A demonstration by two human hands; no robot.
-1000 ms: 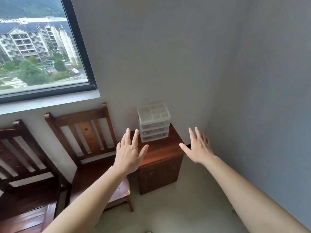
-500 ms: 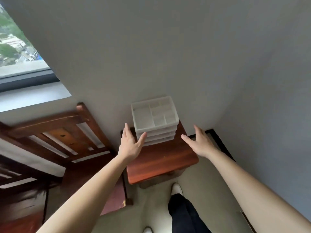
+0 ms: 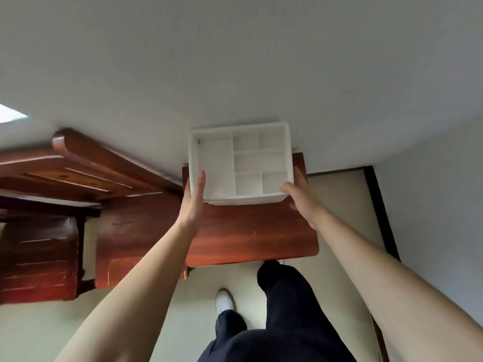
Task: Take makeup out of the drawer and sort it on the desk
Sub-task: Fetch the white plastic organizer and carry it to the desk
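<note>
Two hands bracket the white organizer [image 3: 243, 163] on the desk [image 3: 248, 231]: left hand [image 3: 192, 205] flat against its side, fingers straight; right hand [image 3: 300, 202] likewise, thumb at the front corner.

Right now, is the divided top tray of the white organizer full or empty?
Empty: each compartment atop the white organizer shows only bare white floor. What the drawers below hold cannot be told.
</note>
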